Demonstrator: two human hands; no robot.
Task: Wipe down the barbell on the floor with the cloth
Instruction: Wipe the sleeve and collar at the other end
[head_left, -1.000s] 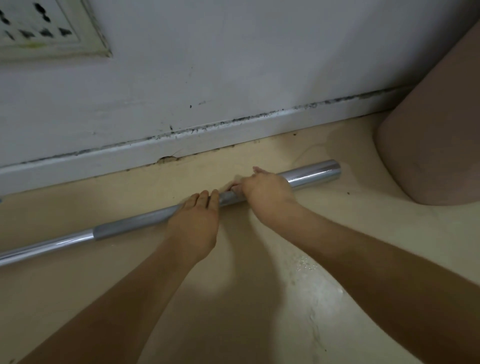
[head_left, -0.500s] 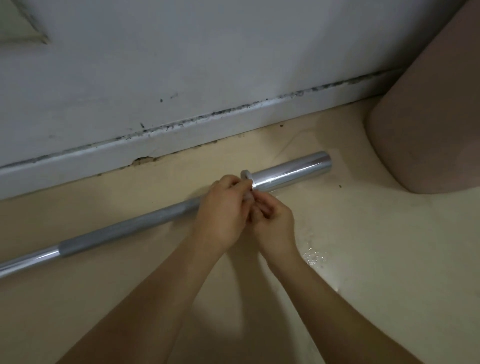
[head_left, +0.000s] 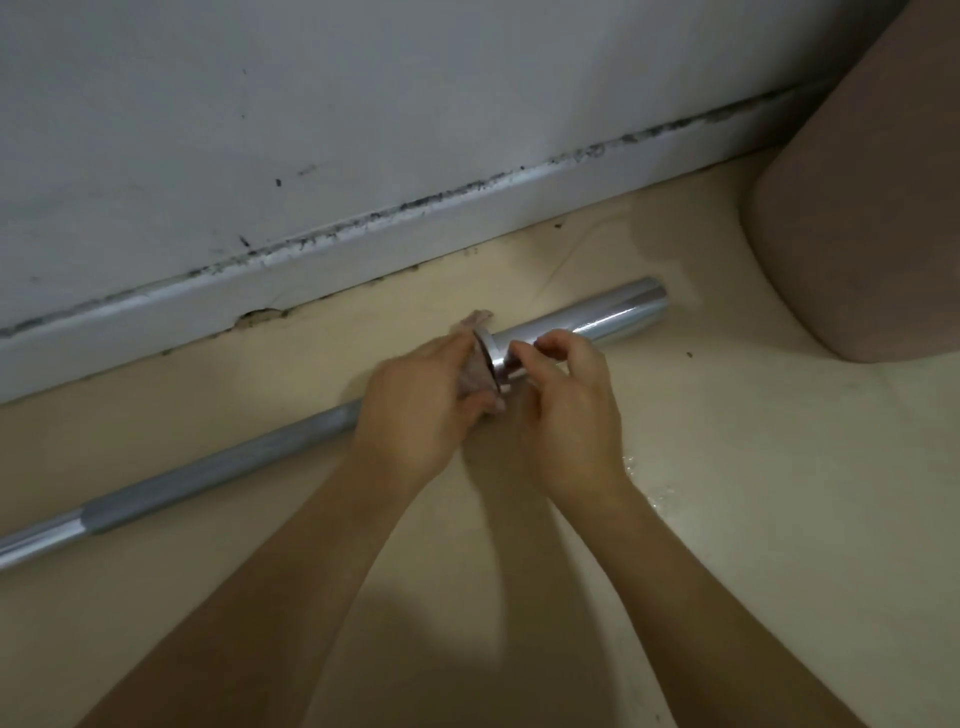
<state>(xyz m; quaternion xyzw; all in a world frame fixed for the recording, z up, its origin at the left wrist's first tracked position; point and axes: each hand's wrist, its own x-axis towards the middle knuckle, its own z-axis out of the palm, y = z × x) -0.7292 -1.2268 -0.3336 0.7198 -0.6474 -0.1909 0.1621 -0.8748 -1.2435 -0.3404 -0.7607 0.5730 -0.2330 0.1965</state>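
Nearest the camera, two bare forearms are seen reaching forward over the pale floor (head_left: 779, 519), where a small wet glint is caught just beside the right wrist. The left hand (head_left: 421, 410) is closed around a bunched pinkish cloth (head_left: 475, 371), and the cloth is being pressed against the collar (head_left: 492, 358) of the barbell (head_left: 576, 325). The right hand (head_left: 569, 410) is curled with its fingertips (head_left: 545, 345) pinched on the chrome sleeve just past that collar.

The barbell itself is laid flat on the floor, running from the lower left edge up to the right, near the skirting board (head_left: 363, 254) and parallel to it. The wiping is judged to be under way at the collar; which lengths have already been cleaned cannot be read off the metal. The far sleeve end and the grey grip (head_left: 223, 467) are left uncovered by the cloth now.

Much is hidden: the bar's left end is cut off by the frame, most of the cloth is buried in the left palm, and the bar's underside is out of sight. Beyond, a stained wall (head_left: 415, 104) and a pinkish rounded object (head_left: 872, 234) at right are only partly shown.
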